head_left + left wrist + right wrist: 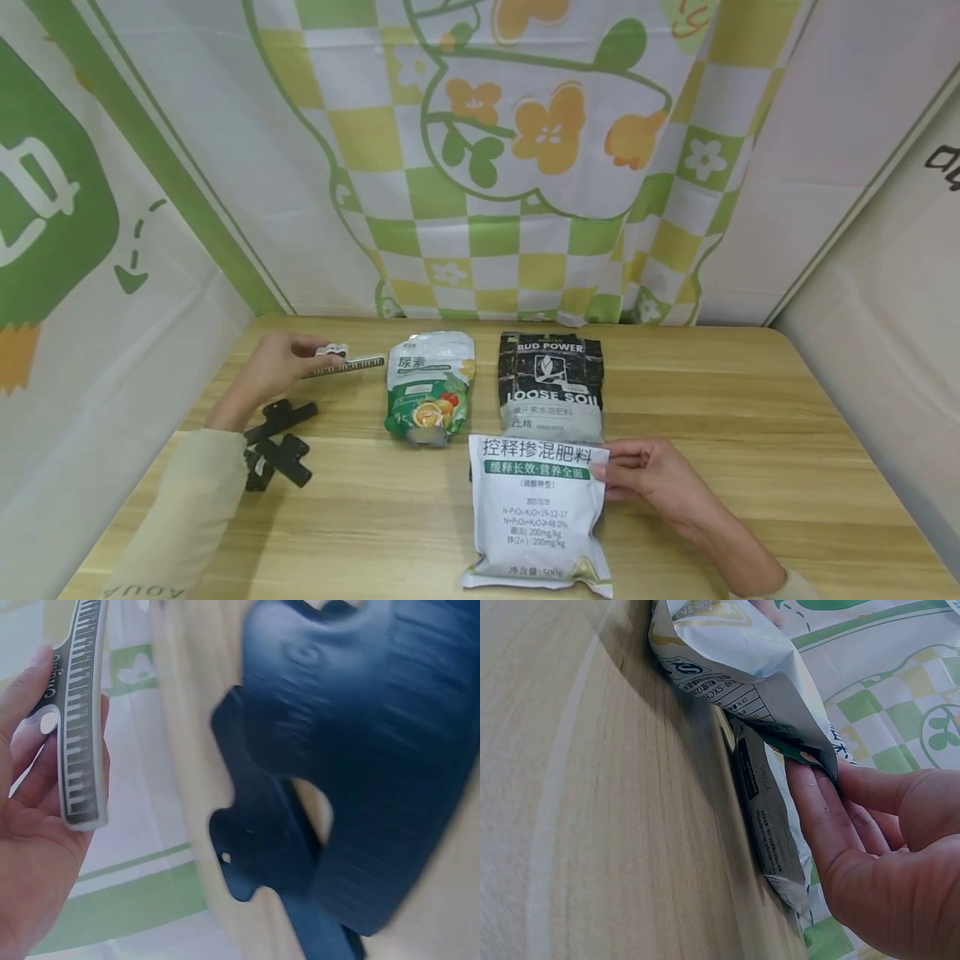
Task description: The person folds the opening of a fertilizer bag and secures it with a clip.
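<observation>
A silver-grey clip with a piano-key pattern (81,750) is pinched between the thumb and fingers of my left hand (281,367), above the table's left side. Several black clips (281,442) lie in a loose pile just below that hand. At the front centre, my right hand (660,483) grips the upper right edge of a white fertilizer bag (536,525), thumb on its face and fingers behind. In the right wrist view the bag's top is pinched by the fingers (829,817). Its top edge meets the lower end of the black bag (551,383).
A green and white pouch with fruit pictures (431,387) lies left of the black bag. The wooden table (712,383) meets a checkered flower-patterned cloth (435,233) at its back edge. Printed white cloth walls stand on both sides.
</observation>
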Demonstrator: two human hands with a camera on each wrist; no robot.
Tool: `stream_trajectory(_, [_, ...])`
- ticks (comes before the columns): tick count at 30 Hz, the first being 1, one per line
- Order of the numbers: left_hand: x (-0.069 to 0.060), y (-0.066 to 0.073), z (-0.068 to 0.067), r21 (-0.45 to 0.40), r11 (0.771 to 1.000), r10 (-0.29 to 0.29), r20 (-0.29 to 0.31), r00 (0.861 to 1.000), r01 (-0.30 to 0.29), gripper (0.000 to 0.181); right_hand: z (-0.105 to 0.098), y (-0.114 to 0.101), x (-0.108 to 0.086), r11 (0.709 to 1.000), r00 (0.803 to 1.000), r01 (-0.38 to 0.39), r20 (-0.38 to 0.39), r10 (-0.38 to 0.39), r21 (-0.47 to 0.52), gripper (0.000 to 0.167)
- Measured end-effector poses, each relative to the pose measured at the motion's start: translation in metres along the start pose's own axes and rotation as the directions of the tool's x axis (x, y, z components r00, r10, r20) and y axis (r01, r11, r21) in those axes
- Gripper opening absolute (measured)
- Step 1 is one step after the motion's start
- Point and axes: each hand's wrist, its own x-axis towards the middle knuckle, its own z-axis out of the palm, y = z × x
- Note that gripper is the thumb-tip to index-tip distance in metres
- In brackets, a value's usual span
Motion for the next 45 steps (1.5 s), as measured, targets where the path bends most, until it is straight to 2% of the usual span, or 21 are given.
stream_trajectory(5, [-0.001, 0.013, -0.002, -0.03, 0.999, 0.014, 0.002, 1.0, -0.014, 0.076, -0.001, -0.001, 0.0, 1.0, 1.0, 0.007, 0.002, -0.007, 0.005, 0.05])
stream_trajectory(11, [-0.002, 0.033, 0.001, -0.054, 0.995, 0.079, -0.004, 0.997, -0.079, 0.064, -0.001, 0.0, 0.0, 1.0, 1.0, 0.01, 0.005, -0.01, 0.008, 0.049])
stream_trajectory(23, [-0.006, 0.072, 0.015, -0.053, 0.976, 0.21, -0.023, 0.977, -0.211, 0.042, 0.0, 0.0, -0.001, 1.0, 1.0, 0.018, 0.015, -0.018, 0.002, 0.049])
stream_trajectory(34, [-0.012, 0.106, 0.024, -0.174, 0.96, 0.223, 0.002, 0.975, -0.219, 0.041, 0.0, 0.0, -0.001, 1.0, 1.0, 0.009, 0.006, -0.009, 0.002, 0.049])
stream_trajectory(40, [-0.013, 0.124, 0.031, -0.251, 0.941, 0.238, 0.008, 0.971, -0.228, 0.036, 0.0, 0.0, -0.001, 1.0, 1.0, 0.007, -0.003, -0.007, 0.003, 0.05])
stream_trajectory(45, [-0.017, 0.141, 0.038, -0.287, 0.929, 0.255, 0.039, 0.966, -0.234, 0.032, 0.0, 0.0, -0.001, 1.0, 1.0, 0.005, -0.009, -0.005, 0.003, 0.05])
